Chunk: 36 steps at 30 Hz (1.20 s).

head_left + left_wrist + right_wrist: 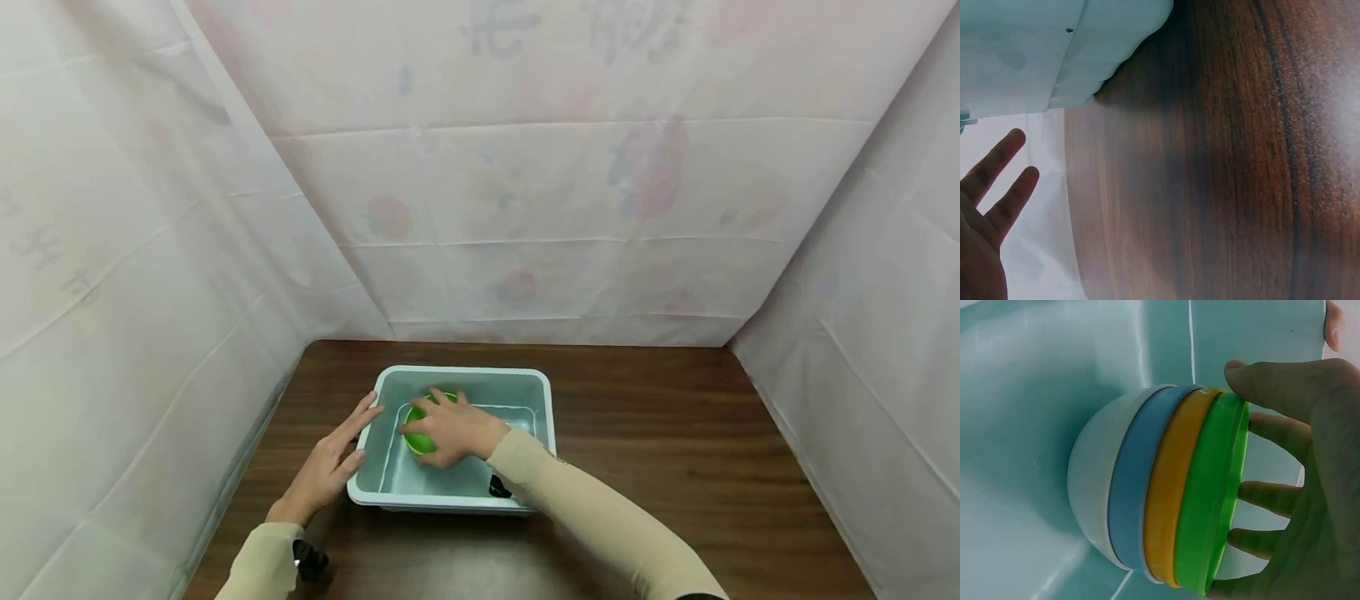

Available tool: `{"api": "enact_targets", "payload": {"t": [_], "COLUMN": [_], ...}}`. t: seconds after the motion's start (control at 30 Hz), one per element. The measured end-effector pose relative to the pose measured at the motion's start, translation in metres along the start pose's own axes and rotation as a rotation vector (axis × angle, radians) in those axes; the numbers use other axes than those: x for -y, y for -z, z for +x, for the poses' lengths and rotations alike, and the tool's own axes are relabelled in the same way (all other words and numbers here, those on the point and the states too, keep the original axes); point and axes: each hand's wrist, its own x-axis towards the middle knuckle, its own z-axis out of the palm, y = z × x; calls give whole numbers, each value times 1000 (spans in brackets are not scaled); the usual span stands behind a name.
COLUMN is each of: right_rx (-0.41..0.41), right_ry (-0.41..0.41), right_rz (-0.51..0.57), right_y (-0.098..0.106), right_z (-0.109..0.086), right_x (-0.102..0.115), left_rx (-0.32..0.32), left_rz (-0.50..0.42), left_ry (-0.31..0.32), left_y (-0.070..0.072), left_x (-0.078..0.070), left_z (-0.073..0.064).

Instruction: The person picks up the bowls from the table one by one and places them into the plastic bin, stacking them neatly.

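Note:
A pale teal plastic basin [468,502] stands on the table, with a stack of nested bowls inside at its left. The top one is a green bowl [1210,494]; under it sit an orange bowl [1175,487], a blue bowl [1138,487] and a whitish bowl [1094,481]. My right hand [453,429] reaches over the stack from above, its fingers and thumb spread round the green rim. At the basin's left side, my left hand [322,475] rests with straight fingers against the rim; in the left wrist view two fingers [1013,203] stretch out beside the basin wall.
Dark wood-grain table [660,433] extends to the right of the basin and in front of it. White printed sheets [525,208] hang behind and on both sides. A black item [498,486] shows beneath my right wrist, and another black item [309,560] is at the left wrist.

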Motion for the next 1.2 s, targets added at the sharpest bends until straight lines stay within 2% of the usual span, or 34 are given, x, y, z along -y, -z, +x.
{"api": "enact_targets", "payload": {"t": [0.27, 0.47, 0.57, 0.7, 0.83, 1.0, 1.2], "right_rx": [28, 5, -11, -27, -57, -165, -307], "right_ry": [-32, -62, -52, -22, -28, -30, -119], "right_rz": [41, 42, 105, 245, 307, 323, 370], "right_y": [4, 13, 21, 32, 43, 52, 48], "right_z": [3, -4, -11, -27, -47, -77, -112], "right_x": [-5, -8, -11, -14, -20, -35, -51], "left_rx": [-4, -17, -20, -27, -34, -30, -10], "left_rz": [12, 15, 14, 13, 18, 37, 72], "left_ry": [-14, -34, -41, -57, -72, -76, -65], "left_y": [0, 3, 4, 4, 1, 1, 3], "left_x": [3, 6, 8, 8, 8, 9, 6], "left_z": [2, 0, -1, -3, -4, -1, -2]}}
